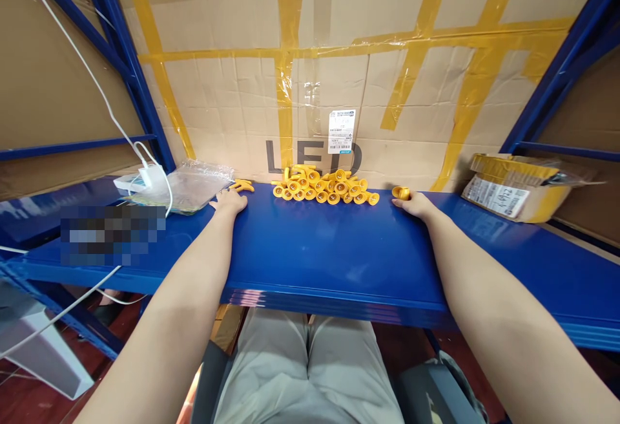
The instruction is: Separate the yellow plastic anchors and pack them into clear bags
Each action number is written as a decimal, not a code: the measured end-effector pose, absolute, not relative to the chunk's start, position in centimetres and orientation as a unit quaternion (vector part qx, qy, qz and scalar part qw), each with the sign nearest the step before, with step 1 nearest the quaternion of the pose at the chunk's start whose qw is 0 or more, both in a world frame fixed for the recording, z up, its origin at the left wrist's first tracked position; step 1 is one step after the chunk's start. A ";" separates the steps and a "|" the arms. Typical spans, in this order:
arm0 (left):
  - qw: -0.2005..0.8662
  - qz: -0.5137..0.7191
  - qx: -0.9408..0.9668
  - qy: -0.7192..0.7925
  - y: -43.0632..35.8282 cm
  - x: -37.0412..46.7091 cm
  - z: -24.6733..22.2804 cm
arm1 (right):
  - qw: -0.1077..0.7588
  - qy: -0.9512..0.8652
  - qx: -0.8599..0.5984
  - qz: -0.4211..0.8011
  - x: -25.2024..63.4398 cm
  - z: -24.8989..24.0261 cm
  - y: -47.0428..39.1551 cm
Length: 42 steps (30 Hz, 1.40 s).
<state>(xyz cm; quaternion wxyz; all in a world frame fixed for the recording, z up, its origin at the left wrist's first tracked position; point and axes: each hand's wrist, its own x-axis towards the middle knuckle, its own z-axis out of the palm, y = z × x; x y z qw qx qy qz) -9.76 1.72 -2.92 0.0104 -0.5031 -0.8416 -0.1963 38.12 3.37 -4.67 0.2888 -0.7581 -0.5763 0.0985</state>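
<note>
On the blue shelf top, my left hand [229, 203] lies palm down at the left with its fingers spread. Just past its fingertips are a few yellow branched pieces [241, 185]. Farther right, my right hand [417, 205] rests on the surface, closed around a yellow cup-shaped piece [401, 192]; the thumb is in front and the other fingers are mostly hidden. Between the hands, against the cardboard, sits a heap of yellow cup-shaped pieces with stems [321, 196]. Many of their round mouths face me.
A large taped cardboard sheet [232, 101] stands along the back. At left are clear plastic bags [194, 185], a white power adapter [152, 178] with cables, and a blurred dark item [113, 233]. An open cardboard box [516, 188] sits at right, near the blue frame post [557, 88].
</note>
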 end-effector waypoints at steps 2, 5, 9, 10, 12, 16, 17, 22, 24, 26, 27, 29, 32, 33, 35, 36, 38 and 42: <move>0.042 -0.192 -0.514 -0.835 1.8 -9.6 -2.9 | 0.289 -0.577 -0.758 0.097 38.2 -4.7 3.5; 0.073 -0.181 -0.536 -0.821 1.7 -9.3 -2.8 | 0.297 -0.579 -0.754 0.094 38.4 -4.9 3.7; 0.073 -0.184 -0.562 -0.803 1.3 -8.7 -2.3 | 0.292 -0.581 -0.755 0.086 38.5 -5.0 3.8; 0.074 -0.195 -0.568 -0.796 1.2 -8.5 -2.0 | 0.288 -0.581 -0.756 0.087 38.4 -5.0 3.8; 0.082 -0.231 -0.578 -0.779 0.7 -8.0 -1.4 | 0.285 -0.581 -0.757 0.088 38.4 -5.0 3.8; 0.136 -0.303 -0.600 -0.728 -0.2 -6.9 0.1 | 0.283 -0.581 -0.758 0.089 38.4 -5.0 3.9; 0.144 -0.309 -0.609 -0.716 -0.4 -6.5 0.4 | 0.282 -0.582 -0.758 0.090 38.4 -5.0 4.0; 0.113 -0.212 -0.691 -0.682 -1.1 -4.4 0.9 | 0.286 -0.580 -0.757 0.089 38.3 -5.0 3.9; 0.102 -0.162 -0.742 -0.643 -1.2 -3.4 0.6 | 0.288 -0.579 -0.758 0.090 38.2 -4.9 3.7; 0.083 -0.123 -0.778 -0.610 -1.2 -2.5 0.1 | 0.287 -0.578 -0.758 0.092 38.1 -4.8 3.6; 0.074 -0.110 -0.792 -0.596 -1.1 -2.1 -0.2 | 0.287 -0.577 -0.759 0.093 38.0 -4.7 3.5; 0.048 -0.103 -0.812 -0.572 -1.0 -1.7 -0.6 | 0.286 -0.575 -0.761 0.094 37.9 -4.6 3.4; 0.010 -0.120 -0.826 -0.551 -1.0 -1.5 -0.8 | 0.292 -0.570 -0.761 0.102 37.7 -4.5 3.2; 0.009 -0.125 -0.822 -0.555 -1.0 -1.6 -0.7 | 0.298 -0.568 -0.760 0.106 37.7 -4.5 3.2; 0.030 -0.130 -0.798 -0.588 -1.1 -2.0 -0.5 | 0.313 -0.565 -0.755 0.115 37.6 -4.6 3.0; 0.047 -0.128 -0.779 -0.612 -1.1 -2.3 -0.3 | 0.321 -0.563 -0.751 0.121 37.6 -4.6 3.0; 0.079 -0.106 -0.741 -0.659 -1.2 -2.9 -0.2 | 0.335 -0.561 -0.746 0.130 37.6 -4.7 2.9; 0.046 -0.029 -0.700 -0.712 -0.9 -4.0 -0.3 | 0.336 -0.560 -0.747 0.123 37.7 -4.7 2.9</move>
